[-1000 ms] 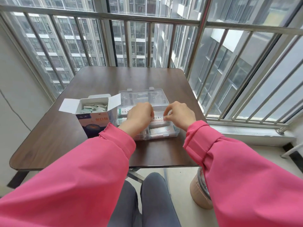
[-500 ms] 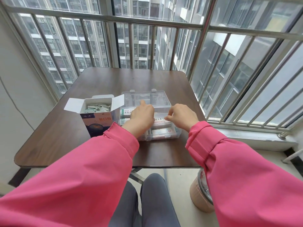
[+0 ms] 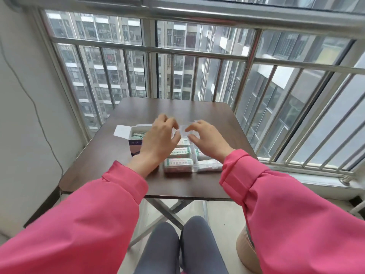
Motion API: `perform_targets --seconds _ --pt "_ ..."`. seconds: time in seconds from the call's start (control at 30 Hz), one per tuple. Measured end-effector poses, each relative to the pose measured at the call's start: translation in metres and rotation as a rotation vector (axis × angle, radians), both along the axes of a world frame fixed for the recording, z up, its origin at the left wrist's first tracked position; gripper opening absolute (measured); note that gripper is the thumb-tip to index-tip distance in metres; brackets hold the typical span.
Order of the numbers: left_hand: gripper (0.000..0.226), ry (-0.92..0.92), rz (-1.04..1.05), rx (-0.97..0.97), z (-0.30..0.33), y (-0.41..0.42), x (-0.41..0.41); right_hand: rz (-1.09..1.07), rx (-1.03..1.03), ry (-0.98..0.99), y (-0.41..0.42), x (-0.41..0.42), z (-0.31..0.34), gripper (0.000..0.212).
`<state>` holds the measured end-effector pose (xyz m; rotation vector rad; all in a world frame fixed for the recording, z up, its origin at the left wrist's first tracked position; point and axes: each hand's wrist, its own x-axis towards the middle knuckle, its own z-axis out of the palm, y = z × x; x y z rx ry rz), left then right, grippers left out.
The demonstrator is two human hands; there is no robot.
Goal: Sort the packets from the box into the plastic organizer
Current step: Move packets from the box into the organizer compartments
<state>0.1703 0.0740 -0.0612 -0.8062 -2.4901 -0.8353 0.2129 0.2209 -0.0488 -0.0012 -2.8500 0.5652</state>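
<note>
Clear plastic organizer (image 3: 192, 168), packets (image 3: 178, 162) lying crosswise, under both hands (image 3: 161, 138) (image 3: 205, 138) (each grip's hold unclear).

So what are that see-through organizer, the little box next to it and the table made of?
The organizer looks like clear hard plastic: the packets show through its glossy walls. The box seems to be printed cardboard, with a thin white flap folded open. The table has a dark, wood-grain top, possibly laminate, on crossed metal legs.
</note>
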Motion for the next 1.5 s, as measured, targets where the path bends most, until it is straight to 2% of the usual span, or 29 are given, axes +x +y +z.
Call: perform_targets --seconds 0.13,0.23,0.3,0.4,0.7,0.93,1.1,1.2,1.37,1.5 --pt "0.050 -0.061 0.124 -0.134 -0.002 -0.050 -0.034 0.136 0.109 0.015 -0.035 -0.009 0.006 0.038" --pt "0.077 -0.239 0.068 -0.290 0.000 -0.084 -0.057 0.175 0.160 -0.059 -0.050 -0.018 0.006 0.038" --pt "0.085 -0.336 -0.005 -0.352 0.002 -0.097 -0.065 0.160 0.177 -0.095 -0.059 -0.025 0.009 0.035" --pt "0.080 -0.388 -0.062 -0.334 0.004 -0.103 -0.065 0.135 0.162 -0.133 -0.072 -0.033 0.012 0.033" --pt "0.077 -0.251 -0.096 -0.187 -0.008 -0.114 -0.052 0.124 0.158 -0.024 -0.107 -0.044 0.001 0.016" --pt "0.070 -0.192 -0.132 -0.099 -0.016 -0.118 -0.044 0.105 0.219 -0.012 -0.128 -0.050 -0.005 0.015" --pt "0.067 -0.198 -0.146 -0.077 -0.016 -0.116 -0.042 0.076 0.285 0.025 -0.132 -0.050 -0.006 0.011" --pt "0.065 -0.198 -0.139 -0.059 -0.018 -0.117 -0.043 0.097 0.255 0.039 -0.132 -0.051 -0.010 0.011" --pt "0.069 -0.199 -0.132 -0.049 -0.020 -0.116 -0.043 0.117 0.199 -0.031 -0.129 -0.051 -0.007 0.010" --pt "0.072 -0.217 -0.133 -0.056 -0.019 -0.115 -0.043 0.123 0.230 -0.041 -0.132 -0.052 -0.008 0.007"
